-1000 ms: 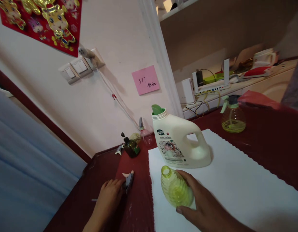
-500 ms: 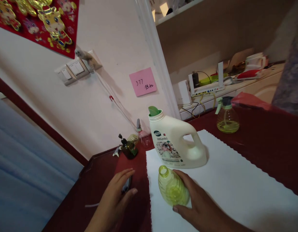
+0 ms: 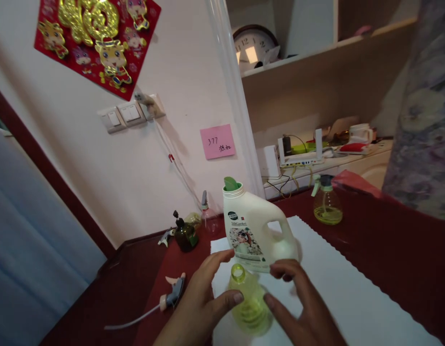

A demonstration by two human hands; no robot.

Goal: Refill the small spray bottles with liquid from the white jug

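Observation:
A small yellow-green ribbed bottle (image 3: 248, 302) with no cap stands on the white cloth (image 3: 337, 288), its open mouth up. My left hand (image 3: 204, 300) curls round its left side, thumb on the bottle. On the right side, my right hand (image 3: 301, 302) grips it with fingers bent. Just behind stands a cream detergent jug (image 3: 256, 230) with a green spout and a handle. A spray-trigger head with a long tube (image 3: 171, 295) lies on the red table left of my left hand.
A dark brown pump bottle (image 3: 184, 233) and a clear spray bottle (image 3: 208, 216) stand by the wall. A yellow-green spray bottle (image 3: 326, 204) sits farther back right. A patterned fabric (image 3: 420, 125) hangs at the right edge. A shelf ledge holds a router (image 3: 301, 154) and cables.
My left hand left the spray-trigger head on the table and came right onto the green bottle. The camera tilted up, and the bottle now stands more upright between both hands.

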